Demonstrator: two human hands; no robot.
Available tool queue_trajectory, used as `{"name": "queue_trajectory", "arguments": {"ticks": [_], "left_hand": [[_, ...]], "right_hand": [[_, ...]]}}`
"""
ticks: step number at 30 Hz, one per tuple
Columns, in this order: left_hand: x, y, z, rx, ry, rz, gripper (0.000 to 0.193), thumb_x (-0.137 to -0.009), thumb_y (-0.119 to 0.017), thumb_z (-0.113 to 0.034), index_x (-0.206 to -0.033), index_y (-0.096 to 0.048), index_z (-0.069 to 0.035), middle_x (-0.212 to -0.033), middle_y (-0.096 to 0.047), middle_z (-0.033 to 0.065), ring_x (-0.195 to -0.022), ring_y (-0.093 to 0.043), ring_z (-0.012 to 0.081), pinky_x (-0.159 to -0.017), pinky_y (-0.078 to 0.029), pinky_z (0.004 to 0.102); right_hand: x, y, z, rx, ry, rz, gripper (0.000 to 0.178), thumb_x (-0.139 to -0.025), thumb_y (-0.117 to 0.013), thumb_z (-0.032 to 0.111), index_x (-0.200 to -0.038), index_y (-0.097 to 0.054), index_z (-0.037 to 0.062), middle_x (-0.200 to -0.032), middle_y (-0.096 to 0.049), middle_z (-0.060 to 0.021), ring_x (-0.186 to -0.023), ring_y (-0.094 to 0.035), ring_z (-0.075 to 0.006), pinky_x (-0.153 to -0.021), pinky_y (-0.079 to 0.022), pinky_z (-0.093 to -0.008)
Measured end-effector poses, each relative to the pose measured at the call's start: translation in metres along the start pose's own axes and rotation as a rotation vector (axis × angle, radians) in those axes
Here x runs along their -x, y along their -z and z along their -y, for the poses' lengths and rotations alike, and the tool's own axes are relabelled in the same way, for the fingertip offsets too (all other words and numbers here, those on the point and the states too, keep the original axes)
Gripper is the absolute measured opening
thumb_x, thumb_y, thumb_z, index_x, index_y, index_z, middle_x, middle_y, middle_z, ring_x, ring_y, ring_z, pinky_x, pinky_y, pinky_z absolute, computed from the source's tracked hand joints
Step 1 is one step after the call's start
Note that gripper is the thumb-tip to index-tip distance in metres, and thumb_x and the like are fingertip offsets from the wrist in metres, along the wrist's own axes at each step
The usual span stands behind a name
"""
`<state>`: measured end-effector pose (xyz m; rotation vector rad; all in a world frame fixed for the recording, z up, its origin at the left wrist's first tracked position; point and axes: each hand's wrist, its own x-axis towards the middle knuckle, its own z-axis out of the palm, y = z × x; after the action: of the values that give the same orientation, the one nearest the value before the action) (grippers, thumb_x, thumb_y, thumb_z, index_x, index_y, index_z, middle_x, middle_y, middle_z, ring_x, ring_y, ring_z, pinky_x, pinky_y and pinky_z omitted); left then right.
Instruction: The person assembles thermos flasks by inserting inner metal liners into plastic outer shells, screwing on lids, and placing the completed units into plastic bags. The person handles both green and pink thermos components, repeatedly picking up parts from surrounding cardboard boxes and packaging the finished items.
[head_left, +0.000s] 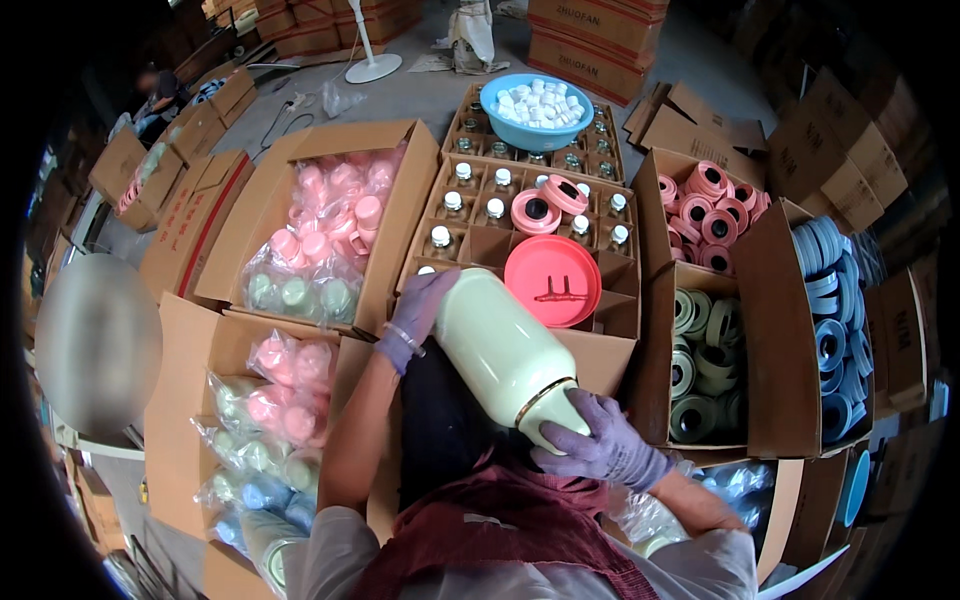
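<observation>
A pale green thermos flask [505, 350] lies tilted across my lap, its broad end away from me on the left. My left hand [425, 305], in a thin purple-grey glove, grips that broad end. Around the narrow green top [552, 415], just past a gold band, my right hand [600, 438] is closed, gloved the same way. Just beyond the flask, a round red plastic piece [530, 262] bears a small dark red forked part [562, 296]. It rests on a divided carton [468, 243] with several white-capped clear bottles [495, 210] and two loose pink rings [535, 212].
Behind stands a blue basin [535, 135] of white caps. Left cartons hold bagged pink cups [315, 245] and bagged pink, green and blue pieces [265, 408]. Pink [718, 228], green [692, 412] and blue rings [830, 342] fill cartons on my right. A person [158, 95] sits far left.
</observation>
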<state>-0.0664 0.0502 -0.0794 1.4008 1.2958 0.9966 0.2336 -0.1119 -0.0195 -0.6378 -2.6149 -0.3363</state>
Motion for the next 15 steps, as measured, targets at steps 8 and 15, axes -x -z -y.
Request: {"name": "queue_trajectory", "arguments": {"ticks": [8,15], "left_hand": [[-0.041,-0.011,-0.007,-0.248,-0.123,0.083,0.035,-0.100,-0.050,-0.026,-0.080,-0.063,-0.002,-0.074,-0.062,0.0172,-0.067,-0.062,0.0225,-0.062,-0.048,0.0355],[0.089,-0.026,-0.018,-0.268,-0.772,0.086,0.010,-0.071,-0.073,-0.007,-0.075,-0.064,-0.006,-0.068,-0.060,0.0053,-0.058,-0.058,0.0244,-0.056,-0.048,0.0345]], "right_hand": [[-0.006,0.023,-0.094,-0.039,0.096,0.157,0.051,-0.074,-0.071,0.025,-0.122,-0.053,0.0228,-0.124,-0.050,-0.0147,-0.116,-0.051,-0.0304,-0.084,-0.050,-0.0516],[-0.007,-0.199,-0.201,-0.179,-0.829,0.261,0.068,-0.070,-0.077,0.031,-0.129,-0.050,0.0133,-0.129,-0.046,-0.0189,-0.109,-0.050,-0.0413,-0.091,-0.044,-0.0523]]}}
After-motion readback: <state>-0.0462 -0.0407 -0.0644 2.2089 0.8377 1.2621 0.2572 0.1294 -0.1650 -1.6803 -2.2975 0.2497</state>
